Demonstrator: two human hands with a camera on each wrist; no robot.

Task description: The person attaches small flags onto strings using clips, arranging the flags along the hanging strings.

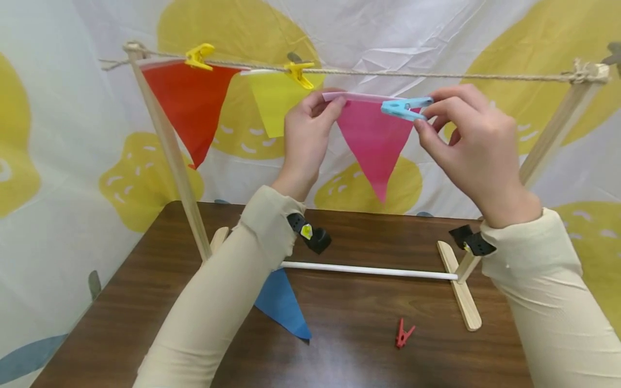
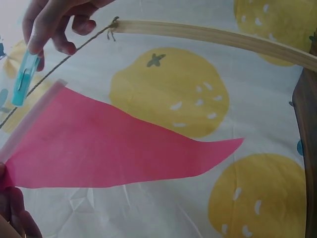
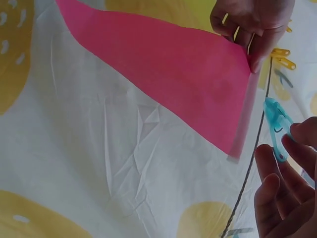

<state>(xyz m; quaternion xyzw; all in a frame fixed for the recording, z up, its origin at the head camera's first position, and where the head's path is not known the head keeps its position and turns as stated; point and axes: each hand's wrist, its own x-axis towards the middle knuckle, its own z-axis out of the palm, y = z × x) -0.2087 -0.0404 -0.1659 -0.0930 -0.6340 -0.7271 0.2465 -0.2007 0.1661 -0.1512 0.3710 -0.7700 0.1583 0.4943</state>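
My left hand pinches the upper left corner of a pink triangular pennant, which hangs point down just below the twine. In my right hand a light blue clothespin is pinched by its handle ends. Seen from the right wrist, the clothespin is apart from the pennant, near the twine. A red pennant and a yellow pennant hang farther left, with yellow clothespins at the twine.
Wooden posts hold the twine at both ends, joined low down by a white rod. On the brown table lie a blue pennant, partly behind my left sleeve, and a red clothespin. A lemon-print cloth hangs behind.
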